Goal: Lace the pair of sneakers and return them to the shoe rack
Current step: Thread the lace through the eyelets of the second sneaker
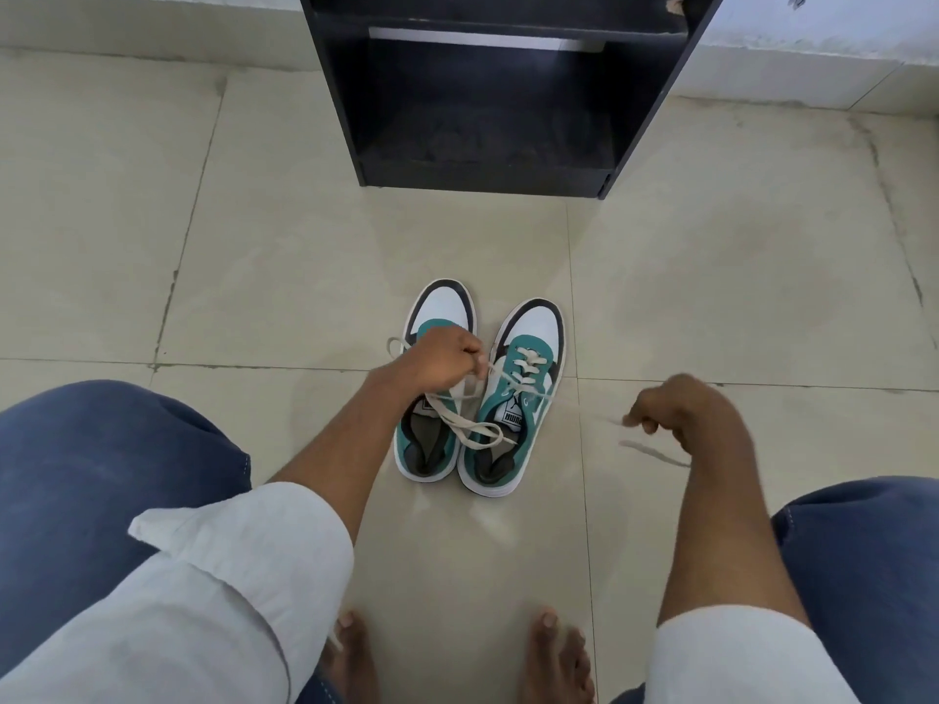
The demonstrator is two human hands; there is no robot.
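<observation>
Two teal, white and black sneakers stand side by side on the tiled floor, toes pointing away from me. My left hand (441, 359) hovers over the left sneaker (438, 307), closed on one end of a cream lace (470, 430) that loops across both shoe openings. The right sneaker (528, 348) has lace crossed through its lower eyelets. My right hand (670, 406) is out to the right of the shoes, pinching the other lace end, which is blurred and stretched taut from the right sneaker.
A black shoe rack (488, 88) with open shelves stands against the wall straight ahead, beyond the sneakers. My knees in blue jeans flank the view and my bare feet (556, 652) rest on the floor at the bottom.
</observation>
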